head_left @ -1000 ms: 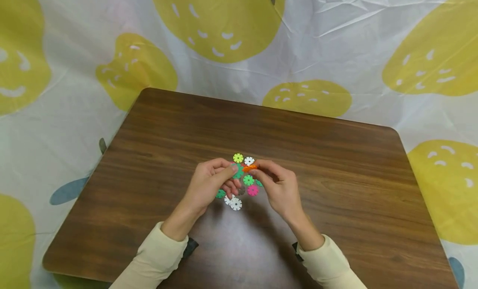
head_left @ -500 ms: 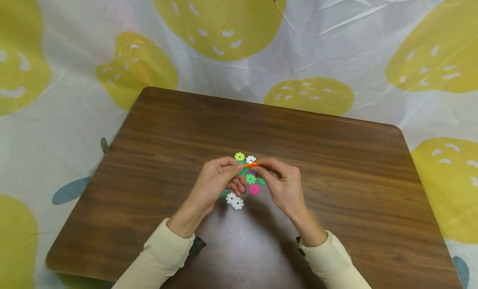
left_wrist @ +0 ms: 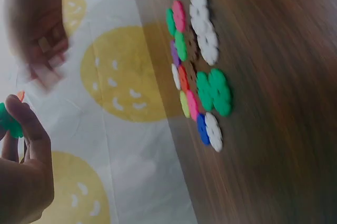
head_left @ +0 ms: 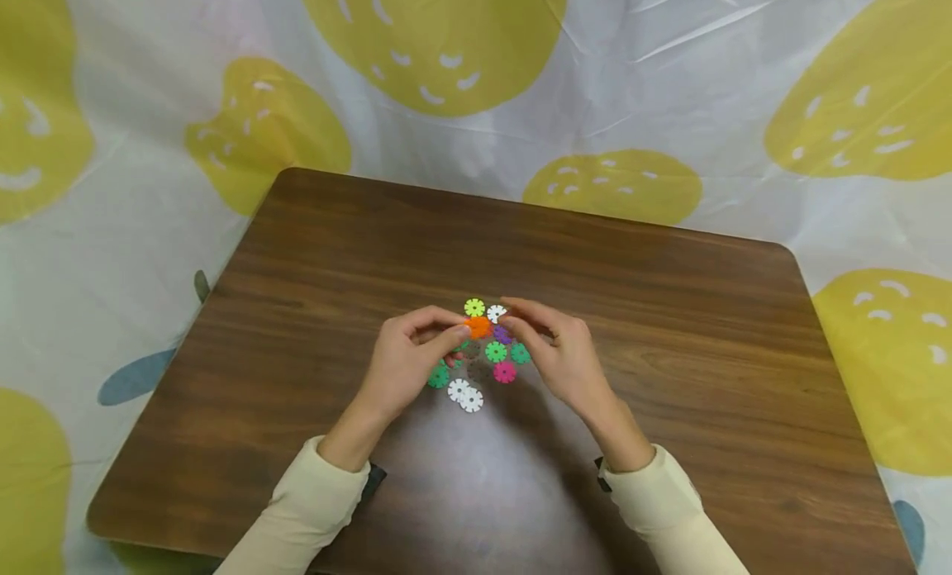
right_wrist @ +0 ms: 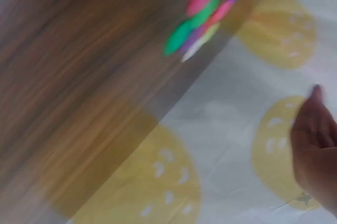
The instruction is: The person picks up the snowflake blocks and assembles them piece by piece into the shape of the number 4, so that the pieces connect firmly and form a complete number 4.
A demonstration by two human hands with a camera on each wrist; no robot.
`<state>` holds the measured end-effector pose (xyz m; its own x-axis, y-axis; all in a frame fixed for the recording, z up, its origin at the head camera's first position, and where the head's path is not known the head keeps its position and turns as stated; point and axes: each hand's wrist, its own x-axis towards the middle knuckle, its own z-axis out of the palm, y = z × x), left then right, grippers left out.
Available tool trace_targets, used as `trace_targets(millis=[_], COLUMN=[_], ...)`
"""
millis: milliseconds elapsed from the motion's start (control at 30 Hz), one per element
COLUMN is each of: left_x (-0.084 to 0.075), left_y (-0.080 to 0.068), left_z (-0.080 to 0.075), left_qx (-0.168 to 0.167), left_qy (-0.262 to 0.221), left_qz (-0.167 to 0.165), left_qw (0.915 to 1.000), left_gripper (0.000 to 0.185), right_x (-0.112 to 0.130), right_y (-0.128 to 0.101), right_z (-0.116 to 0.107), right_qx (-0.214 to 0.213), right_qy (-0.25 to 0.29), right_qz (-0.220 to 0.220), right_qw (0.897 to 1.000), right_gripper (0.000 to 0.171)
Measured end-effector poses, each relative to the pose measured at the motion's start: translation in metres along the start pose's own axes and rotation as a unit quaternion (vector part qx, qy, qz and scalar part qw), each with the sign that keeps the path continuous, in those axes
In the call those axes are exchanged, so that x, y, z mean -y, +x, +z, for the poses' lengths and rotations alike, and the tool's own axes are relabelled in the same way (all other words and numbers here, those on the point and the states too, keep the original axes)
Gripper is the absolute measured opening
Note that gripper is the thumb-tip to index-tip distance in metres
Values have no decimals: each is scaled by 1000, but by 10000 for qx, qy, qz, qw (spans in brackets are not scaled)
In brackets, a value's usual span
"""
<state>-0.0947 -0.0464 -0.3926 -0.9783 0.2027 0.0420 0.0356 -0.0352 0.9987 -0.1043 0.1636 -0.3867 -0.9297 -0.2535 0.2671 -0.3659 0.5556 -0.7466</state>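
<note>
A cluster of small notched plastic discs (head_left: 495,352) lies mid-table: lime (head_left: 474,307), white (head_left: 496,313), purple, green, pink (head_left: 504,372) and a white pair (head_left: 464,396). My left hand (head_left: 449,331) pinches a green disc (left_wrist: 8,121) with an orange disc (head_left: 478,327) slotted onto it, held just above the pile. In the left wrist view, thumb and finger grip that green piece (left_wrist: 16,124). My right hand (head_left: 513,320) hovers beside the orange disc with loosely extended fingers, and I see nothing in it. The right wrist view shows only a blurred thumb (right_wrist: 316,145).
The dark wooden table (head_left: 669,327) has rounded corners and bare wood all around the disc pile. Behind and around it hangs a white cloth (head_left: 149,187) printed with yellow-green shapes. Cream sleeves (head_left: 312,501) reach in from the near edge.
The orange disc, seen edge-on between both hands before, now faces up at my left fingertips. My right fingers have come off it and spread slightly. Both hands shifted a little farther away.
</note>
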Motion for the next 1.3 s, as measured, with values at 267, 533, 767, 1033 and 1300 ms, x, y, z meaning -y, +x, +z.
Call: trace_targets(millis=[267, 533, 767, 1033, 1300], left_x=[-23, -25, -25, -27, -26], left_y=[-11, -12, -14, -12, -8], left_z=[-4, -1, 2, 5, 9], left_qx=[-424, -305, -231, -236, -114], left_qy=[158, 152, 29, 6, -335], left_qz=[-139, -114, -126, 115, 630], left_qw=[9989, 9994, 9996, 9997, 9974], left_gripper=[11, 14, 13, 13, 14], right_x=[-70, -82, -74, -26, 16], right_y=[0, -3, -4, 2, 7], right_z=[6, 18, 16, -6, -18], right_qx=[1442, 1545, 1396, 680, 587], right_qy=[-2228, -2300, -1327, 625, 1696], right_qz=[563, 538, 1347, 938, 1018], right_qw=[9625, 9594, 9720, 9913, 9785], right_gripper=[35, 29, 17, 17, 24])
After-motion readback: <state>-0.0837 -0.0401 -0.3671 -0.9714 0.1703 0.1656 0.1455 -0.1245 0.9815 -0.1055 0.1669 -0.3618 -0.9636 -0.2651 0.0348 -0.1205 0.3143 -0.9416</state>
